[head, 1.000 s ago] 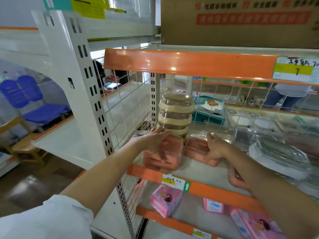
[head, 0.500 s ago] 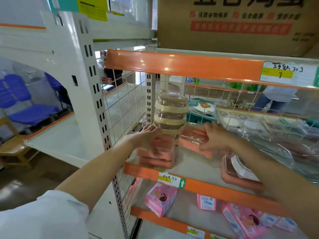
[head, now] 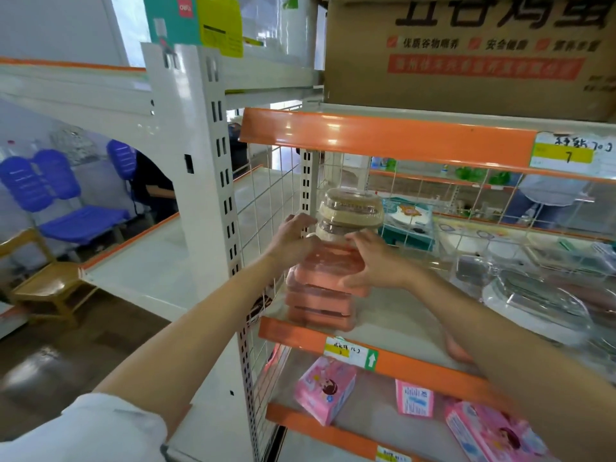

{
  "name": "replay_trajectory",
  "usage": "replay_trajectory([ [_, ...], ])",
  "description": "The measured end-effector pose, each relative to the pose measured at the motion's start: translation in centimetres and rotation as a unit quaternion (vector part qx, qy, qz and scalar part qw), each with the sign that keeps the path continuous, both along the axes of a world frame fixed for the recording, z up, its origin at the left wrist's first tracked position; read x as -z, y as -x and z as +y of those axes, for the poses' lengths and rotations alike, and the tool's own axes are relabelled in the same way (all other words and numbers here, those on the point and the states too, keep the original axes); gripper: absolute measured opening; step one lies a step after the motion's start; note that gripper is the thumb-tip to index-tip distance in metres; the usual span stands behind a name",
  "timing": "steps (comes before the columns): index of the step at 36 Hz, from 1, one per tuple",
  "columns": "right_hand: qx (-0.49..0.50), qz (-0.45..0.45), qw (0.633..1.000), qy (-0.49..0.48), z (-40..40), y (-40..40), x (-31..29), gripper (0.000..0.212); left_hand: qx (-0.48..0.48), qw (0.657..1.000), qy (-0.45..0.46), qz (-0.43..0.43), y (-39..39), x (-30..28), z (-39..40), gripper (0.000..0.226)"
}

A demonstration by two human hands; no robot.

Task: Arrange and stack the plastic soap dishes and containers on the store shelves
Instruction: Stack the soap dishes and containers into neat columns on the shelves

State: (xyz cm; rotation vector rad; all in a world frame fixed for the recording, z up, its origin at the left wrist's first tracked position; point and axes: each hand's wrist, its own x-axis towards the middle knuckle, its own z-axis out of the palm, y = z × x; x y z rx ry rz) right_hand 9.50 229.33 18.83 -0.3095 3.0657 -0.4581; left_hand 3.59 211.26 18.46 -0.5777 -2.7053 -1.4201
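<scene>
Left hand: the left hand (head: pixel 293 240) curls its fingers round the left end of the top pink soap dish (head: pixel 328 266), at 9 o'clock of it.
Right hand: the right hand (head: pixel 373 261) grips the same dish at 3 o'clock.
Pink stack: the dish sits on the pink stack (head: pixel 318 303) near the shelf (head: pixel 393 323) front.
Beige containers: the beige containers (head: pixel 350 211) stand stacked at 12 o'clock, just behind.
Clear dishes: clear dishes (head: pixel 533 295) lie at 3 o'clock, well apart.
</scene>
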Motion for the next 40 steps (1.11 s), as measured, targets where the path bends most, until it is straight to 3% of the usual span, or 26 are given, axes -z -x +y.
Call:
replay_trajectory([
  [10,-0.013,-0.014,1.0,-0.005,-2.1,1.9,0.9,0.096,-0.003,0.984,0.169,0.064,-0.4,1.2,-0.7,0.041],
  [18,0.019,-0.005,0.999,0.029,-1.6,0.3,0.9,0.103,0.055,0.966,0.199,0.153,-1.8,-0.5,0.3,0.045],
  [23,0.077,0.002,0.997,0.03,-0.1,-2.0,0.3,0.092,0.096,0.955,0.212,0.184,-1.9,-1.0,2.0,0.048],
  [36,0.206,0.016,0.978,-0.009,9.8,-10.0,-0.9,0.067,0.228,0.927,0.233,0.184,-4.5,0.0,11.9,0.048],
  [40,0.233,0.008,0.972,-0.044,13.7,-12.0,-1.9,0.075,0.279,0.915,0.229,0.182,-5.8,0.3,16.2,0.048],
])
